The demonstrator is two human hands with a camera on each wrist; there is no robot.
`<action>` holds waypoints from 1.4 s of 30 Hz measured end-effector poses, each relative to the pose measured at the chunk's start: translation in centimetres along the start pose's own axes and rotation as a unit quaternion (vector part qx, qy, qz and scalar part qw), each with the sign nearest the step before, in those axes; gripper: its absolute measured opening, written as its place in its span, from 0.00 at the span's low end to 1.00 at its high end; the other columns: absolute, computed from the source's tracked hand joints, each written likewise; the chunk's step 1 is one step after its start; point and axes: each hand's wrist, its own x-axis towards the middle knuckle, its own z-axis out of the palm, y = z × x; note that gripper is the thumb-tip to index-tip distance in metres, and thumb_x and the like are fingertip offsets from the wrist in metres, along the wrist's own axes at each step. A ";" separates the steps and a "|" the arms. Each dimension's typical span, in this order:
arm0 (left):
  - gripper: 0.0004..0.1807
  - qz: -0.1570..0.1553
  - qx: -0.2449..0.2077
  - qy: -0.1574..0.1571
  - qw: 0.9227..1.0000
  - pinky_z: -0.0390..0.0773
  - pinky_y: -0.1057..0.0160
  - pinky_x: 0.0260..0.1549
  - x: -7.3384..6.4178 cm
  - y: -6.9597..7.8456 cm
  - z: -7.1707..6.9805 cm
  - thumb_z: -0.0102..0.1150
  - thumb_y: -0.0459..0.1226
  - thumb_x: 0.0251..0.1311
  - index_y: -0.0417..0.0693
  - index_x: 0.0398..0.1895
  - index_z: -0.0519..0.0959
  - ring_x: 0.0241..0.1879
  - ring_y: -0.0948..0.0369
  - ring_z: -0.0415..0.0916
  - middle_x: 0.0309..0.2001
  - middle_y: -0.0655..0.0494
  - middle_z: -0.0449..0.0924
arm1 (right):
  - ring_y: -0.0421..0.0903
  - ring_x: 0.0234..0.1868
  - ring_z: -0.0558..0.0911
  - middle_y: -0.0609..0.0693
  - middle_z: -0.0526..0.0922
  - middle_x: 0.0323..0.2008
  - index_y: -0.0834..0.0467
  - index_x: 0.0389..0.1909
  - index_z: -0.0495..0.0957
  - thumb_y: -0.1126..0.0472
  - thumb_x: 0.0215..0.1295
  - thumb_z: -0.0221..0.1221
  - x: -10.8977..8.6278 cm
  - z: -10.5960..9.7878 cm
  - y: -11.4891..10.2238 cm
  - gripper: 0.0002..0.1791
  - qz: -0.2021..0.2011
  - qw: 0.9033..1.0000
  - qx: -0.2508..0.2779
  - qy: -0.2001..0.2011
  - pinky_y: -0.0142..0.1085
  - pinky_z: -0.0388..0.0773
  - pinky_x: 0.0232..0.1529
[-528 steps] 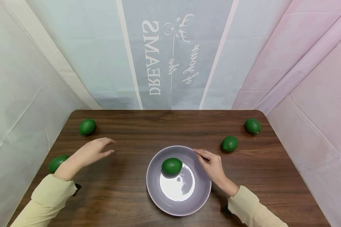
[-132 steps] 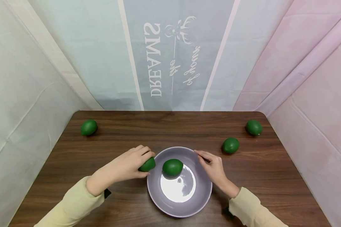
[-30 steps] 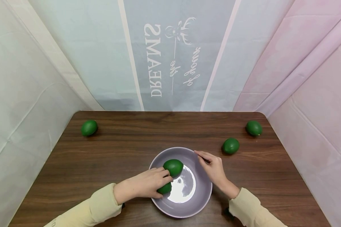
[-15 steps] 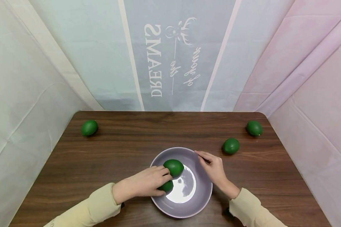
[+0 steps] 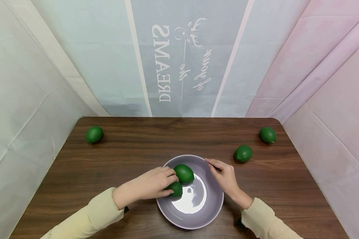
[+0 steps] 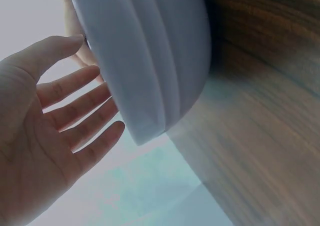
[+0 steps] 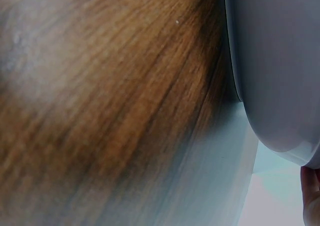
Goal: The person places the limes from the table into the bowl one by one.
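A grey-purple bowl stands near the front middle of the table and holds two green limes. One lime lies toward the bowl's far side; the other lime is just in front of it, touching or nearly so. Over the bowl's left rim reaches my left hand, its fingertips at the nearer lime's left side. The left wrist view has that hand's fingers spread and loosely bent, beyond the bowl's outer wall. My right hand pinches the bowl's far-right rim between thumb and fingers.
One lime lies at the table's back left. Toward the back right are two more, a nearer lime and a farther lime. Fabric walls enclose the wooden table at the back and sides.
My left hand has brought a lime from the table's left side into the bowl. Since half a second ago it has eased off it, up and leftward; the far lime has turned slightly. Right hand unmoved.
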 end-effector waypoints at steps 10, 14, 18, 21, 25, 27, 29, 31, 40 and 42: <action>0.15 -0.020 -0.004 0.014 1.000 0.74 0.62 0.44 -0.5 -1.0 -1.1 0.62 0.43 0.53 0.46 0.41 0.77 0.39 0.60 0.72 0.40 0.57 0.74 | 0.53 0.36 0.83 0.61 0.83 0.32 0.69 0.34 0.83 0.82 0.45 0.60 0.0 0.0 0.0 0.13 -0.002 1.000 0.000 0.000 0.18 0.73 0.38; 0.15 -0.031 -0.012 0.020 0.999 0.74 0.63 0.38 -0.8 -1.5 -1.5 0.62 0.43 0.52 0.47 0.41 0.77 0.38 0.62 0.72 0.38 0.59 0.74 | 0.53 0.35 0.83 0.60 0.83 0.32 0.68 0.33 0.83 0.82 0.45 0.60 0.0 0.0 0.0 0.13 -0.003 1.000 -0.002 0.000 0.18 0.73 0.38; 0.16 -0.050 -0.017 0.011 0.999 0.75 0.63 0.39 -1.3 -1.9 -1.8 0.62 0.42 0.53 0.46 0.43 0.77 0.39 0.62 0.72 0.39 0.59 0.75 | 0.52 0.35 0.83 0.61 0.83 0.32 0.68 0.33 0.83 0.82 0.46 0.60 0.0 0.0 0.1 0.13 0.000 1.000 -0.001 -0.002 0.18 0.73 0.38; 0.17 -0.057 -0.014 0.008 0.998 0.75 0.63 0.39 -1.6 -2.1 -2.0 0.62 0.43 0.53 0.45 0.44 0.78 0.39 0.62 0.72 0.39 0.58 0.75 | 0.52 0.36 0.83 0.61 0.83 0.32 0.68 0.34 0.83 0.82 0.46 0.60 0.0 -0.1 0.0 0.13 0.002 1.000 -0.001 -0.003 0.18 0.73 0.38; 0.17 -0.060 -0.009 0.017 0.998 0.76 0.62 0.37 -2.1 -2.5 -2.1 0.63 0.42 0.52 0.44 0.43 0.78 0.38 0.61 0.73 0.38 0.57 0.76 | 0.53 0.36 0.83 0.60 0.83 0.32 0.68 0.34 0.83 0.82 0.46 0.60 0.0 -0.1 0.0 0.13 0.000 1.000 -0.001 -0.003 0.19 0.74 0.38; 0.16 -0.063 -0.009 0.022 0.998 0.76 0.62 0.36 -2.3 -2.7 -2.1 0.63 0.41 0.52 0.44 0.42 0.78 0.38 0.60 0.73 0.37 0.57 0.76 | 0.54 0.35 0.83 0.60 0.84 0.32 0.68 0.33 0.83 0.82 0.46 0.60 0.0 -0.1 -0.1 0.13 0.000 1.000 -0.002 -0.001 0.19 0.74 0.37; 0.16 -0.069 -0.009 0.025 0.997 0.76 0.61 0.36 -2.5 -2.9 -2.1 0.63 0.41 0.51 0.44 0.42 0.78 0.38 0.60 0.73 0.37 0.57 0.76 | 0.54 0.35 0.83 0.60 0.84 0.32 0.68 0.33 0.83 0.82 0.46 0.60 0.0 -0.1 -0.1 0.13 0.001 1.000 -0.003 -0.001 0.19 0.74 0.37; 0.16 -0.076 -0.009 0.022 0.997 0.76 0.60 0.36 -2.7 -3.1 -2.1 0.63 0.41 0.51 0.43 0.42 0.78 0.38 0.59 0.73 0.37 0.57 0.76 | 0.53 0.35 0.83 0.60 0.84 0.32 0.68 0.33 0.83 0.82 0.46 0.60 0.0 -0.1 -0.1 0.13 0.001 1.000 -0.003 -0.001 0.19 0.74 0.37; 0.15 -0.089 -0.007 0.021 0.996 0.76 0.58 0.37 -3.5 -4.1 -1.9 0.63 0.40 0.52 0.41 0.41 0.78 0.39 0.57 0.74 0.38 0.53 0.77 | 0.52 0.36 0.83 0.60 0.84 0.32 0.68 0.34 0.83 0.82 0.46 0.60 0.1 -0.1 -0.1 0.13 0.002 1.000 -0.003 -0.006 0.20 0.75 0.37; 0.15 -0.093 -0.009 0.022 0.995 0.77 0.58 0.37 -3.6 -4.3 -1.8 0.63 0.40 0.52 0.41 0.41 0.78 0.39 0.57 0.74 0.38 0.53 0.77 | 0.53 0.36 0.83 0.59 0.84 0.32 0.68 0.34 0.83 0.82 0.47 0.60 0.1 -0.1 0.0 0.13 0.003 1.000 -0.003 -0.006 0.19 0.74 0.37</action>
